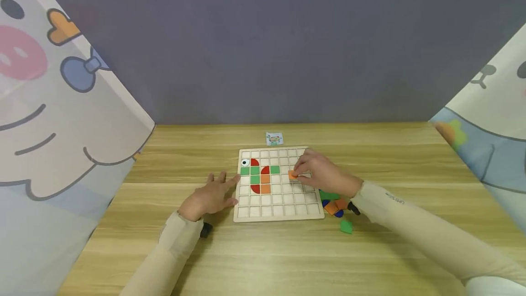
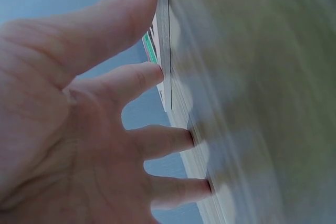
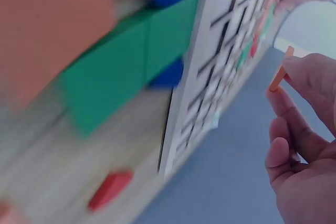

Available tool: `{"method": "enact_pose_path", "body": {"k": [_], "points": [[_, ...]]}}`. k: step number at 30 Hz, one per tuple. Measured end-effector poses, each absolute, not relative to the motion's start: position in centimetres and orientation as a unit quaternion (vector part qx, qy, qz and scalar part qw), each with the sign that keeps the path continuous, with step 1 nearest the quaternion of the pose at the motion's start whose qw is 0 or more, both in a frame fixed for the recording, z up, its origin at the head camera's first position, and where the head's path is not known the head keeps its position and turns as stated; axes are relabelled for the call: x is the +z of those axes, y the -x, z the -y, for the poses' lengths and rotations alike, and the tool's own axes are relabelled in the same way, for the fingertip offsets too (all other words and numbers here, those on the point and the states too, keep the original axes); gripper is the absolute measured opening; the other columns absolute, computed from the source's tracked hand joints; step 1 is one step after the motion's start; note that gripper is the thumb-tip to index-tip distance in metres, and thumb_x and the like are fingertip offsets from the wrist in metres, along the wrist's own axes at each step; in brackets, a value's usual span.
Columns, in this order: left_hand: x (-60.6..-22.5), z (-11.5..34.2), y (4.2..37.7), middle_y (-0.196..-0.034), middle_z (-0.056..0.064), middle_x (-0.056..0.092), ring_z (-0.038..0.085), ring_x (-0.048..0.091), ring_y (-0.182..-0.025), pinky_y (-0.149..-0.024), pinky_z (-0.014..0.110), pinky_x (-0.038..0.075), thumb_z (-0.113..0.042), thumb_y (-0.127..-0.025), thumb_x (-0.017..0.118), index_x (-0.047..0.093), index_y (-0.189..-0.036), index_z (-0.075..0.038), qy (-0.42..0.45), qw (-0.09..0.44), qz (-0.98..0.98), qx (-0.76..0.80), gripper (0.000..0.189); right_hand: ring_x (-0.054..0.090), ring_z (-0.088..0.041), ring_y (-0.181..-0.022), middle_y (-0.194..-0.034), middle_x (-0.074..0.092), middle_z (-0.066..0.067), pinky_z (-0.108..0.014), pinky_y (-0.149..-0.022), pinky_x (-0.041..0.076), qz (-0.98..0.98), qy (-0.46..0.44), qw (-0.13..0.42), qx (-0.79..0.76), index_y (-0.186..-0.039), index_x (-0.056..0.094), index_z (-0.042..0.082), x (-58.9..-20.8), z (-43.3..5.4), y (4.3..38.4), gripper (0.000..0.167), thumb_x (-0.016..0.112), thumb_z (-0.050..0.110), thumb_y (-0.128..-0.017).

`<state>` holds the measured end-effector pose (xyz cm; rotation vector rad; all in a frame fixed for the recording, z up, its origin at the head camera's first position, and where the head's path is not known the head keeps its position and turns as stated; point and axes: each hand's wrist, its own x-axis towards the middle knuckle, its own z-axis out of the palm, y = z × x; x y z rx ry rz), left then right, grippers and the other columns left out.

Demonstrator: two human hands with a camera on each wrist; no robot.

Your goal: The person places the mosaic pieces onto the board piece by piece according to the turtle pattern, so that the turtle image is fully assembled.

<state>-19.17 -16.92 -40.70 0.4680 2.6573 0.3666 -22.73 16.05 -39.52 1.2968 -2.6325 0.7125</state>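
Thumb and forefinger of my right hand (image 1: 324, 173) pinch a small orange tile (image 1: 292, 175) over the right half of a wooden grid board (image 1: 287, 211). In the right wrist view, that orange tile (image 3: 282, 69) is held on edge between the fingertips, raised above the grid. My left hand (image 1: 210, 196) rests at the board's left edge, fingers spread, thumb and forefinger right at the rim. Set in the grid's left part are an eye tile (image 1: 244, 162), several green squares (image 1: 255, 179), two orange squares (image 1: 265, 189) and red quarter-circles (image 1: 255, 189).
Loose tiles lie right of the board, partly under my right forearm: green pieces (image 1: 328, 195), orange pieces (image 1: 340, 203) and blue ones. A single green tile (image 1: 346, 226) lies nearer me. A red piece (image 3: 110, 190) shows in the right wrist view. Behind the board lies a picture card (image 1: 274, 139).
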Motion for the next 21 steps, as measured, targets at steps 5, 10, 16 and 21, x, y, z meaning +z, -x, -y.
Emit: {"method": "enact_pose_path", "body": {"k": [5,10,16,21], "points": [[-40.7,16.7,19.2,-0.153,0.025,0.008,0.057,0.007,-0.132,-0.083,0.078,0.027,-0.036,-0.091,0.062,0.024,-0.151,-0.023,-0.168,0.209,-0.954,0.137,0.072,0.049,-0.013,-0.083,-0.087,0.064,0.003,-0.024,-0.069,0.045,0.876,-0.429,0.019,0.218,-0.089,0.078,0.01,-40.5,-13.8,24.1,0.012,0.078,0.006,-0.078],[-40.6,16.5,19.2,-0.154,0.024,0.007,0.056,0.006,-0.132,-0.083,0.078,0.025,-0.037,-0.092,0.061,0.024,-0.152,-0.024,-0.164,0.212,-0.954,0.137,0.072,0.047,-0.012,-0.081,-0.086,0.062,0.003,-0.024,-0.068,0.044,0.882,-0.417,-0.029,0.218,-0.088,0.077,0.01,-40.8,-12.4,24.6,0.009,0.076,0.006,-0.08],[-40.5,16.5,19.2,-0.154,0.023,0.006,0.056,0.005,-0.133,-0.083,0.079,0.022,-0.036,-0.092,0.061,0.024,-0.152,-0.024,-0.158,0.214,-0.954,0.135,0.072,0.045,-0.011,-0.079,-0.083,0.061,0.003,-0.024,-0.068,0.043,0.882,-0.416,-0.033,0.219,-0.087,0.078,0.01,-41.1,-11.4,24.6,0.008,0.075,0.006,-0.081],[-40.5,16.7,19.4,-0.154,0.024,0.007,0.056,0.006,-0.133,-0.083,0.079,0.024,-0.037,-0.092,0.061,0.024,-0.152,-0.024,-0.16,0.215,-0.955,0.128,0.071,0.045,-0.011,-0.08,-0.084,0.06,0.004,-0.024,-0.069,0.042,0.888,-0.404,-0.034,0.217,-0.087,0.077,0.011,-41.4,-10.9,24.5,0.008,0.075,0.006,-0.081]]}}
